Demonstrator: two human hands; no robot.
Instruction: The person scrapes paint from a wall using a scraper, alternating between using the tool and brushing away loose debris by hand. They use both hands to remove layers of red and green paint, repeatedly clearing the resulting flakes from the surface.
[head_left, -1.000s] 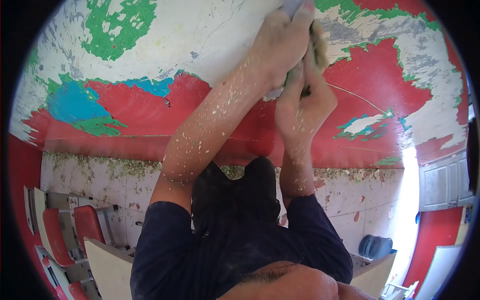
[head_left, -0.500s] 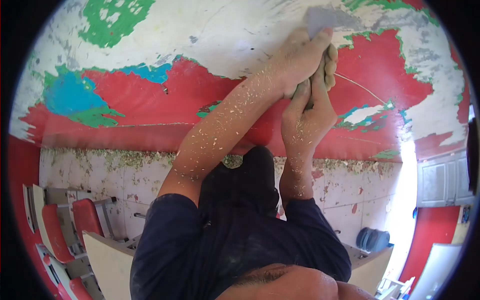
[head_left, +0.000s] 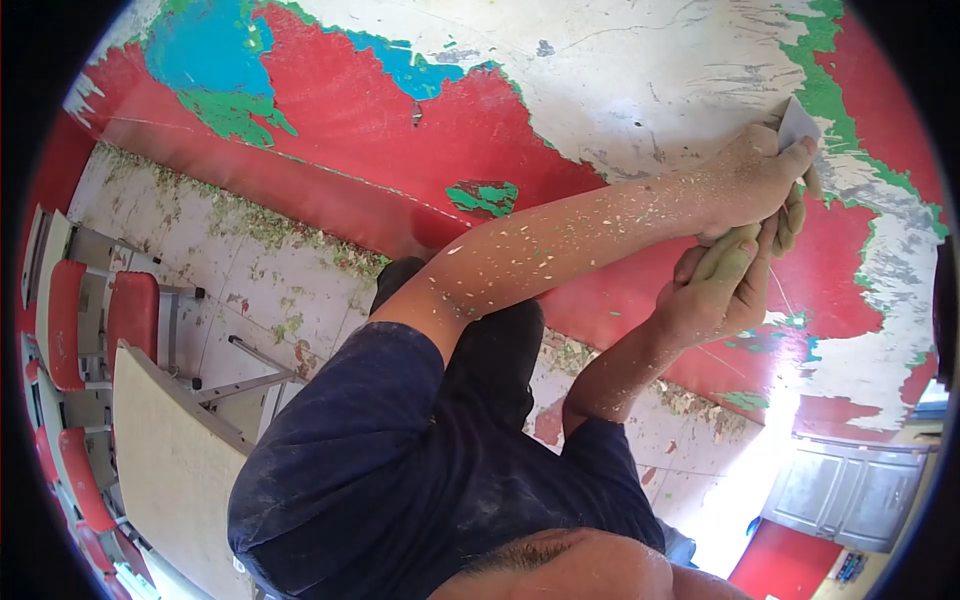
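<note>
My left hand point(head_left: 765, 175) is closed round a scraper whose flat grey blade point(head_left: 797, 122) lies against the wall, on the pale bared patch point(head_left: 650, 100) near green paint point(head_left: 818, 55). The thumb is stretched along the blade; the handle is hidden. Just below, my right hand point(head_left: 715, 290) is closed, its fingers pressed together against the underside of my left hand. What it grips is hidden. Pale flakes cover both forearms. Red paint point(head_left: 370, 130) with torn edges and a blue patch point(head_left: 205, 50) remain on the wall.
Paint flakes litter the tiled floor point(head_left: 225, 260) along the wall's foot. Red chairs point(head_left: 133, 315) and a pale tabletop point(head_left: 170, 450) stand at the left. My dark-clad knees are close to the wall. A grey cabinet point(head_left: 845, 490) is at the lower right, beside bright light.
The view has turned and shifted, so the wall and floor now slant. Both hands appear farther right and lower, with the blade beside the green edge. The right hand's fingers show more clearly.
</note>
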